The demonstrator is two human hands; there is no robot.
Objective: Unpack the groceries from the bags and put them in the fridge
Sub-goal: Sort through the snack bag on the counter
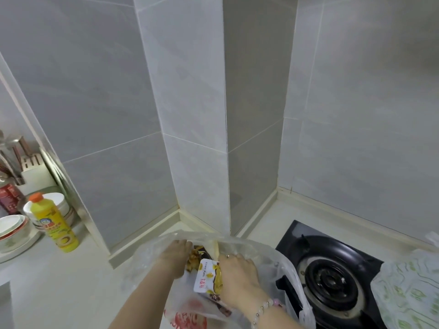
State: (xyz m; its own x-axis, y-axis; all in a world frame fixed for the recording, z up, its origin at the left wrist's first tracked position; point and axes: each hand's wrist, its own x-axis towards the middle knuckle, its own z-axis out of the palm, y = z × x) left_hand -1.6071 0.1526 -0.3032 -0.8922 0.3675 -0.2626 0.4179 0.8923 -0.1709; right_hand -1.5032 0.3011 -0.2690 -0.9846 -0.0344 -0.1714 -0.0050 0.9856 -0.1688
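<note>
Head view looks down on a thin plastic bag (268, 260) standing on the table (59, 281), with both hands working at its mouth. The right hand (237, 269) is the one that matters. Its fingers (234, 257) are curled over the right-hand long edge of a white and yellow packet (205, 276), with the thumb side hidden under the pack, so this is a closed grip and not a resting touch. The packet lies just to the left of those fingers and partly beneath the palm. Its long axis runs away from the person, and its near end is tipped up towards the bag's opening. Darker packs lie under it, farther down in the bag.

The left hand (177, 252) is on the other side of the packet, close to it but not on it. As far as the plastic film over that hand lets me tell, its fingers (186, 244) are bent round the far-left rim of the bag and hold the mouth wide.

My judgement is that the coming move is a lift out of the bag. The right hand already has the packet, so the pull should go up and towards the person, along the pack's long axis and through the gap between the two sets of fingers. The left hand only needs to keep the rim down. A black gas stove (332, 281) sits just beyond the bag, on the right-hand side of the right fingers. No fridge is in view.
</note>
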